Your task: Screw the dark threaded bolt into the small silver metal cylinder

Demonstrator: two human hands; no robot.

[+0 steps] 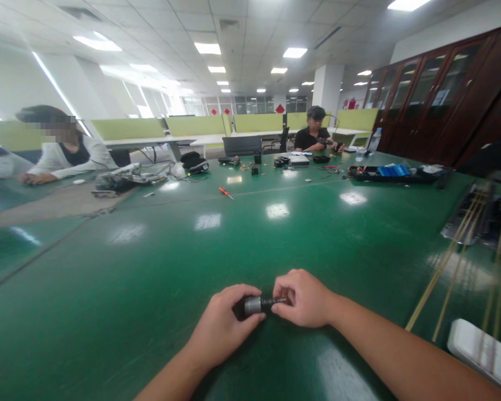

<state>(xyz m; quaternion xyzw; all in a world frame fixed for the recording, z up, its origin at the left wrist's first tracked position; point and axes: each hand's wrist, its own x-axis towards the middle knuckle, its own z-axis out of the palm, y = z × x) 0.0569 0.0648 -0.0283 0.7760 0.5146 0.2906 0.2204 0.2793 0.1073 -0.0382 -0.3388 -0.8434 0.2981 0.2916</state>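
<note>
A short cylinder, black with a silver band and a narrower black part marked in pale lettering, lies crosswise between my hands close above the green table. It looks like a small flashlight. My left hand is closed around its wide silver end, thumb on the near side and fingers on the far side. The narrow black end is pinched by the thumb and fingers of my right hand, which partly hide its tip.
A red screwdriver lies farther back. Bamboo sticks and a white power strip are at right. Along the far side are a black tray, black pouches and electronic parts. Two people sit across, one left, one at the back.
</note>
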